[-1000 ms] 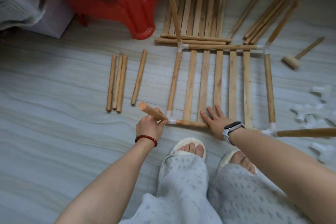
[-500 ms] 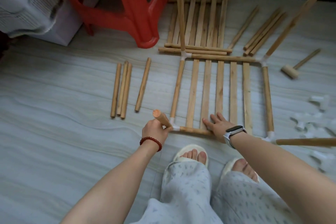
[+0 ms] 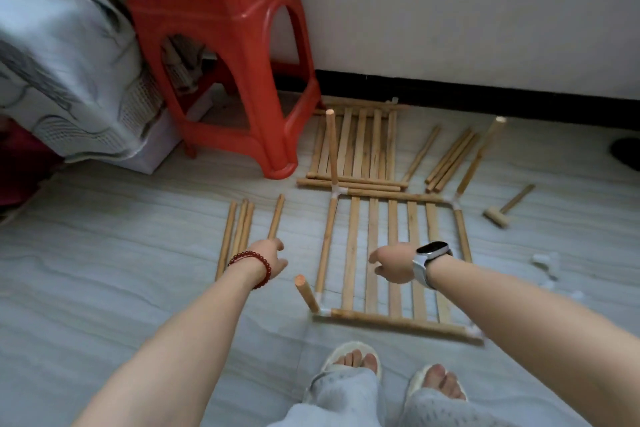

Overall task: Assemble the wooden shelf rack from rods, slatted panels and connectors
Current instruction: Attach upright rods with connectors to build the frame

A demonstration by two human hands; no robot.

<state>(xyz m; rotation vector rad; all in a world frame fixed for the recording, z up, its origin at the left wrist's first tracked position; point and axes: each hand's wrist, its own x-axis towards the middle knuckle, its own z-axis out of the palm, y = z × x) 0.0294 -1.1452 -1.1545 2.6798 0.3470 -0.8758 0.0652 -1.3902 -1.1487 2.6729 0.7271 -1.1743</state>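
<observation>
Loose rod (image 3: 276,216): on floor, long axis running away from person, near end just beyond left hand (image 3: 268,258). Right hand (image 3: 393,262) farther, over slatted panel (image 3: 391,253). Both hands hold nothing; finger spread unclear.

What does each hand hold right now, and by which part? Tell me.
Nothing. The left hand and right hand both hang above the floor, off the frame and the loose rods.

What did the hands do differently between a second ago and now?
The left hand let go of the short upright rod at the frame's near-left corner and moved away toward the loose rods. The right hand lifted off the near rail. The slatted frame, the mallet and the red stool stayed put.
</observation>
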